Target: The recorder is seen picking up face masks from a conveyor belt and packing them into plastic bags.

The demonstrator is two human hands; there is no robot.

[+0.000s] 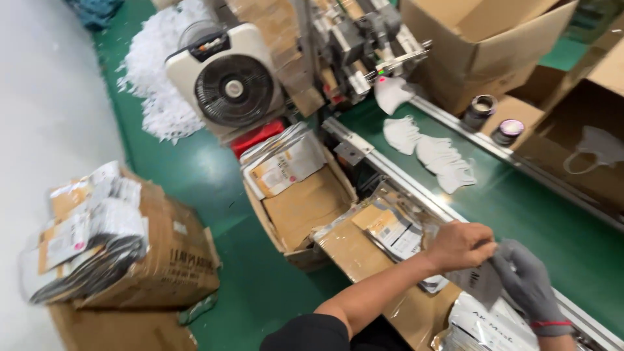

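Centrally, an open cardboard box [305, 205] is seen, packets [286, 162] stacked at its 12 o'clock end. A grey pouch [480, 281] is pinched between both hands: bare left hand [458, 246] closed at its 10 o'clock, gloved right hand [530, 286] closed at 3 o'clock. White masks [435, 153] lie on the green conveyor [520, 208].

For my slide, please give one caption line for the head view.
At a green conveyor belt carrying white masks, a bare left hand and gloved right hand hold a grey pouch.
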